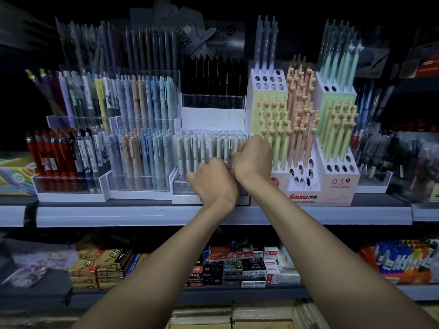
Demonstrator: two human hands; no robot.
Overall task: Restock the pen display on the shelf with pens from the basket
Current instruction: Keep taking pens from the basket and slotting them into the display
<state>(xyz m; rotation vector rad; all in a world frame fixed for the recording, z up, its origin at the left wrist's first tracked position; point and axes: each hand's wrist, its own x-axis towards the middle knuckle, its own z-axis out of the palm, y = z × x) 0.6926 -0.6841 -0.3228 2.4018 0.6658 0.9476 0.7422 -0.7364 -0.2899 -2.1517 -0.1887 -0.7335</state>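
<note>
Gripping with curled fingers, the right hand [253, 160] is closing round the pale pens [206, 148] at the right end of the front row of the white display [211, 117]. Just below and left of it, and pressing against it, the left hand [213, 181] is bending its fingers in among the same row. Whether it is holding a pen cannot be told, as the back of the hand is hiding the fingertips. These pens are standing upright, running leftward from the grip.

Directly right of the grip, a stand [342, 191] of heart-topped pens is showing the red word "CHANSS" and, further right, "0.5". Above the grip, black pens [213, 72] are filling the rear tier, with a dark card [225, 39] reading "0.5" higher still. Left of the grip, clear racks [140, 186] are holding blue, tan and red pens. Below the grip, under the shelf edge [166, 216], a box [240, 255] is showing "2B".
</note>
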